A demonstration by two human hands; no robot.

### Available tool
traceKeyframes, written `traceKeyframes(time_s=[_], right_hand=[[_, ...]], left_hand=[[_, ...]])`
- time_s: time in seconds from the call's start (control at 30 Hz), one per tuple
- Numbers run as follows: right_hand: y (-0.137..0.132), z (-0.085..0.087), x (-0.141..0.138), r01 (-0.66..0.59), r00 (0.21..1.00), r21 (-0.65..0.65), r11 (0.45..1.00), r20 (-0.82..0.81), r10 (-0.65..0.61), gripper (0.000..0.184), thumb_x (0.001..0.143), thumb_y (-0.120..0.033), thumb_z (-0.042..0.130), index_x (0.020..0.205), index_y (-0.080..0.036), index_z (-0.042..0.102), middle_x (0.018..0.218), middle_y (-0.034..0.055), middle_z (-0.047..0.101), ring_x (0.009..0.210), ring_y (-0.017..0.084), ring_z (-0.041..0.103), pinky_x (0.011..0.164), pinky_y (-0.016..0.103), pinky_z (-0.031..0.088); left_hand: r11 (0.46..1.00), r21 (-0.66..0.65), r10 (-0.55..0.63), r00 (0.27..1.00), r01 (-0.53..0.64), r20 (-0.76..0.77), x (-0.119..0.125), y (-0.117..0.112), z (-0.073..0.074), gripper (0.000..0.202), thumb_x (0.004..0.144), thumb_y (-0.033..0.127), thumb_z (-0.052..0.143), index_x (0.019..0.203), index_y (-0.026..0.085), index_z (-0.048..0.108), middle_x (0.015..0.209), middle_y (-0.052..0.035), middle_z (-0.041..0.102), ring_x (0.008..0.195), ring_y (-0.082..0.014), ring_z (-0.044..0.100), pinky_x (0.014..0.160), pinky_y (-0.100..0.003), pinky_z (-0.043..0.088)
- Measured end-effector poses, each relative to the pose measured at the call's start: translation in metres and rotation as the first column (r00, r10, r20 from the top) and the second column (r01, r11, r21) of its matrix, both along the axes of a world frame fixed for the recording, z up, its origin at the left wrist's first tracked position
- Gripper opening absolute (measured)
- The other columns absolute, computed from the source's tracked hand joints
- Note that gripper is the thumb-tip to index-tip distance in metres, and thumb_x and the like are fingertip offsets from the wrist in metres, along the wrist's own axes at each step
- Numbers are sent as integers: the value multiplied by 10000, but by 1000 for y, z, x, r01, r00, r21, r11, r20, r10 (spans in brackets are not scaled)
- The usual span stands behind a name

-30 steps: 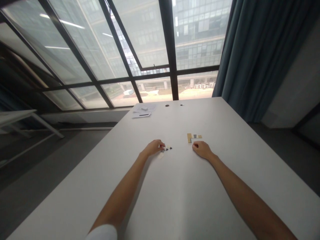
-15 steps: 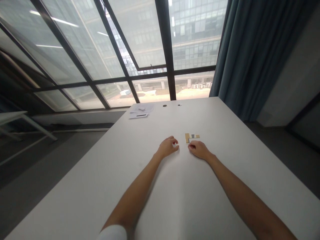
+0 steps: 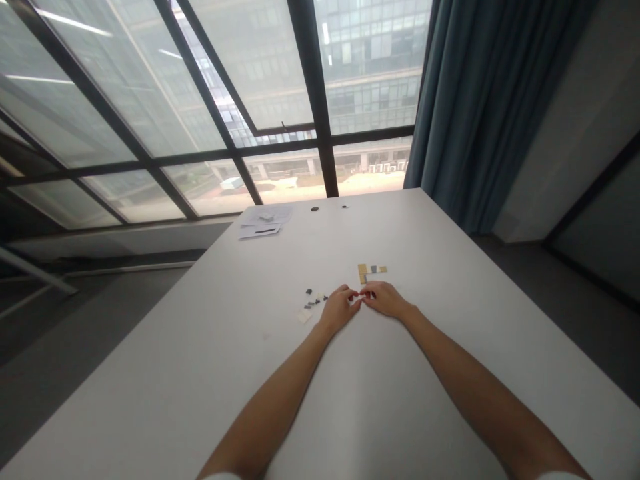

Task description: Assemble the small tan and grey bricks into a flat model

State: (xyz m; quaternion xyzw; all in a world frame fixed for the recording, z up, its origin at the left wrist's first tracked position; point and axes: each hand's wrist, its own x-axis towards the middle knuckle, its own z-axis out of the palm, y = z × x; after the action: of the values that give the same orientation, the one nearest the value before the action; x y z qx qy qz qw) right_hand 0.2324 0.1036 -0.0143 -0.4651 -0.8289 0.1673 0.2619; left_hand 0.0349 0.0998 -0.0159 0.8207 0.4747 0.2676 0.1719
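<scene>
My left hand (image 3: pixel 340 307) and my right hand (image 3: pixel 384 298) meet fingertip to fingertip above the white table (image 3: pixel 320 407). Both are closed in a pinch around something small and pale, mostly hidden by the fingers. Just beyond my right hand lies a flat arrangement of small yellow, grey and white toy-brick-like pieces (image 3: pixel 363 270), roughly L-shaped. To the left of my left hand several tiny dark pieces (image 3: pixel 317 302) are scattered, with a flat cream piece (image 3: pixel 304 315) near them.
Papers (image 3: pixel 264 217) with a dark pen-like item lie at the table's far left corner. A round dark disc (image 3: pixel 315 209) and a small dark item (image 3: pixel 345 207) sit near the far edge. Windows stand behind the table, and a blue curtain (image 3: pixel 465 120) hangs at the right.
My hands have come together; before, a gap lay between them. The dark pieces and cream piece left of my left hand now show. The view has turned slightly right.
</scene>
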Motion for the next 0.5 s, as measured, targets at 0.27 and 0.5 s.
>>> traceKeyframes(time_s=[0.27, 0.5], right_hand=[[-1, 4, 1, 29, 998, -28, 999, 55, -28, 143, 864, -239, 629, 910, -189, 755, 817, 24, 696, 742, 142, 587, 668, 238, 368], [0, 1, 1, 39, 998, -32, 999, 51, -38, 135, 863, -249, 636, 877, -187, 755, 800, 23, 692, 729, 139, 581, 658, 239, 358]], left_hand=[[999, -25, -43, 999, 43, -4, 0, 1, 0, 244, 916, 324, 580, 1025, 224, 774, 846, -42, 638, 781, -155, 596, 757, -264, 446], [997, -53, -54, 998, 52, -39, -2, 3, 1, 257, 927, 329, 560, 1039, 262, 781, 851, -43, 655, 779, -157, 600, 717, -256, 426]])
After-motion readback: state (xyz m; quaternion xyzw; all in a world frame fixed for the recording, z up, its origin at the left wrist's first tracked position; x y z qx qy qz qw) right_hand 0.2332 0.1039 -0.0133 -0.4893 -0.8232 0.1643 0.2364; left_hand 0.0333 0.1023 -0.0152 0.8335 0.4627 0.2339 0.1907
